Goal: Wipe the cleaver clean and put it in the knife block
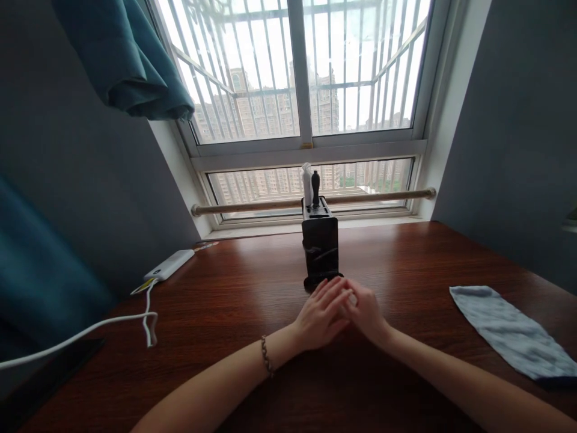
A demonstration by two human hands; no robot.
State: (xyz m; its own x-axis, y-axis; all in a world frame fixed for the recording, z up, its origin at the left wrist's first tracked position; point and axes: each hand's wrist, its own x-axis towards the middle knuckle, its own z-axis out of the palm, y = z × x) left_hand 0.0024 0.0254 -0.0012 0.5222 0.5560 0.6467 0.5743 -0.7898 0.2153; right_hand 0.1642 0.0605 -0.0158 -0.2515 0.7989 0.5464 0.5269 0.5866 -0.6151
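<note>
My two hands rest together on the dark wooden table point(234, 282), just in front of a black knife block point(320, 246). My left hand point(318, 316) lies on top of my right hand point(372, 313), its fingers stretched out flat and holding nothing. Most of the right hand's fingers are hidden under the left. A beaded bracelet point(266, 356) sits on my left wrist. The block stands upright with a white handle point(307, 183) and a black handle point(316, 187) sticking out of its top. My fingertips almost touch the block's base.
A folded light blue cloth point(509, 331) lies at the right. A white power bank point(169, 264) with a white cable point(90, 328) sits at the left, near a dark flat device point(49, 373). A wooden rod point(383, 196) spans the window sill behind. A teal curtain point(130, 60) hangs upper left.
</note>
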